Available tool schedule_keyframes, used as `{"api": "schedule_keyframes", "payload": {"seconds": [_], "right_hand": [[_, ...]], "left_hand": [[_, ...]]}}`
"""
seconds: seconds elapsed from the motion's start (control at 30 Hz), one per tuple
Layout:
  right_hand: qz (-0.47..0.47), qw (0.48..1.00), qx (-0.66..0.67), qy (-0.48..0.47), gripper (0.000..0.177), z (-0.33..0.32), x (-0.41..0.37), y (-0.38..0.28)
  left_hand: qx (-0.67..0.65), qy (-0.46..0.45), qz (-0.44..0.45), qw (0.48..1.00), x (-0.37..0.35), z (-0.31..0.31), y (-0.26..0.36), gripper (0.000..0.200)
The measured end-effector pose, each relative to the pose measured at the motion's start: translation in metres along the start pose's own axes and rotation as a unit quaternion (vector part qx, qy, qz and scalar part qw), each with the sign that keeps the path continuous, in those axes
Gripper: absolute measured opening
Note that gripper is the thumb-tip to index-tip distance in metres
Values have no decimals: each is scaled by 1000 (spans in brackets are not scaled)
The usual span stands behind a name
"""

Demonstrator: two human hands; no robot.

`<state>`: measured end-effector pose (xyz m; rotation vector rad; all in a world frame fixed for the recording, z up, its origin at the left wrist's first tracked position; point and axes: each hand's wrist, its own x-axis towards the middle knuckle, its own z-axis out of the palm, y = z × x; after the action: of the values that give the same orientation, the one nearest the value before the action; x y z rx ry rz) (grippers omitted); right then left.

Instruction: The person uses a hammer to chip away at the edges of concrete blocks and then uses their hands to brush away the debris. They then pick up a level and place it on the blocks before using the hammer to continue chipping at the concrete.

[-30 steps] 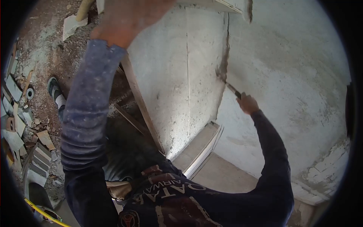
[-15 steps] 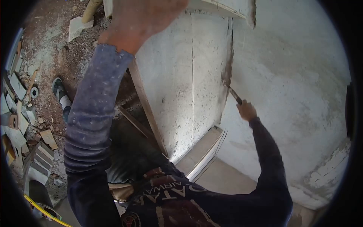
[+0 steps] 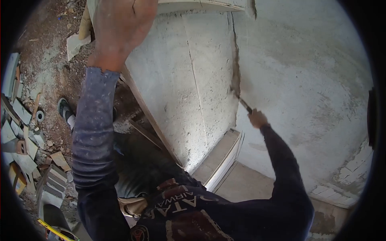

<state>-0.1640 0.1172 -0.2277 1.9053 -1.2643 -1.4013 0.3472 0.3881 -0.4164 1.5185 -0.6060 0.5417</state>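
Observation:
My right hand (image 3: 257,119) is closed around the handle of a slim tool (image 3: 244,104), perhaps a brush or small trowel. The tool's far end touches or nearly touches the dark joint (image 3: 235,72) between the speckled pale slab (image 3: 173,76) and the grey wall (image 3: 305,100). My left hand (image 3: 122,30) is large and blurred at the top, raised near the upper edge of the slab. Its fingers are cut off by the frame's edge, so what it holds or touches is hidden. A thin crack runs down the slab.
A tiled step (image 3: 217,158) lies below the slab. Wooden strips (image 3: 144,108) border the slab's left side. Broken tile pieces (image 3: 24,160) and a small roll (image 3: 40,116) are scattered on the dirt ground at left. A yellow strip (image 3: 52,229) is at lower left.
The view has shifted slightly, moving the slab leftward. My left hand appears further left and lower. My right hand still grips the tool, whose tip now sits slightly left and lower.

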Motion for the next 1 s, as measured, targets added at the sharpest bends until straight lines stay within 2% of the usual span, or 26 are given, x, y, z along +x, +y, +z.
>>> {"api": "schedule_keyframes", "payload": {"seconds": [0.07,0.13,0.2,0.27,0.3,0.37,0.43,0.47,0.5,0.53,0.6,0.63,0.67,0.7,0.77,0.87,0.93,1.0], "right_hand": [[-14,1000,13,1,44,24,-29,5],[-44,988,125,79,42,-36,-37,-36],[-112,948,251,162,37,-111,-52,-79],[-197,894,295,273,32,-159,-50,-110],[-194,896,298,268,32,-146,-38,-107],[-244,856,273,366,32,-99,-12,-91],[-91,965,166,184,36,-25,-7,-39],[-13,993,90,81,40,27,7,7],[13,997,68,16,43,39,-7,21],[4,998,49,35,43,37,-31,10],[11,995,100,11,46,50,-62,-7],[26,981,193,5,44,28,-79,-28],[34,959,282,10,43,7,-80,-42],[31,948,315,19,43,6,-86,-56],[-37,889,434,141,38,6,-97,-89],[-62,821,556,115,33,4,-109,-131],[-71,808,575,111,35,17,-110,-161],[-92,831,530,141,37,14,-111,-190]], "left_hand": [[-18,-8,14,1000,-5,1,0,65],[-40,5,29,999,-4,5,-12,64],[-80,2,29,996,-9,9,-4,63],[22,-30,36,999,-5,-3,8,63],[19,-36,35,999,-6,1,11,63],[8,-5,3,1000,-4,4,13,63],[6,-6,12,1000,-6,4,2,62],[2,-8,23,1000,-7,4,-2,61],[-4,-11,31,999,-9,3,-1,61],[3,-17,4,1000,-13,-6,-3,62],[-22,-59,-22,998,-15,-14,6,64],[-34,-82,-23,996,-10,-17,10,65],[-40,-93,-19,995,-2,-17,14,67],[-24,-112,-30,993,0,-19,18,67],[11,-154,-66,986,3,-28,22,68],[45,-219,-97,970,11,-40,30,73],[70,-247,-98,961,14,-46,32,75],[75,-275,-115,952,21,-50,37,77]]}}
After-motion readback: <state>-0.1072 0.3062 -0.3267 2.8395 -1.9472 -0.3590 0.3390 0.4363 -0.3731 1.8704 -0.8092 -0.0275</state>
